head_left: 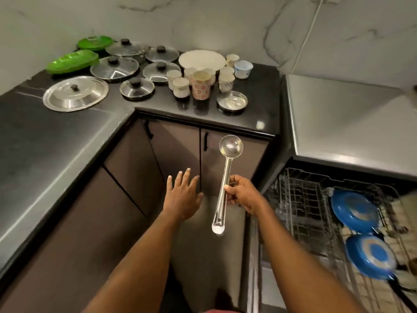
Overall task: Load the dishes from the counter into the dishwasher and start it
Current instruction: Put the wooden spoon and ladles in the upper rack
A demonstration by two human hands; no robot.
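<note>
Counter (56, 143) upper left: lids (75, 93), cups (180, 86). I see right hand (243, 195) pinching ladle (226, 177) at centre, left hand (182, 199) spread, empty. Rack (300, 199) lower right: blue plates (354, 211).

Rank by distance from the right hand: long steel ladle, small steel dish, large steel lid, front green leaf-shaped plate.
1. Long steel ladle: in the right hand.
2. Small steel dish: counter, right.
3. Large steel lid: counter, left.
4. Front green leaf-shaped plate: far left.

Open air mid-frame btw counter (56, 141) and rack (300, 199); a held ladle (227, 172) stands across it. Rack's left part, right-center, is bare wire; two blue plates (354, 211) fill lower right. Cups (200, 84) & lids (75, 93) crowd counter, upper center.
</note>
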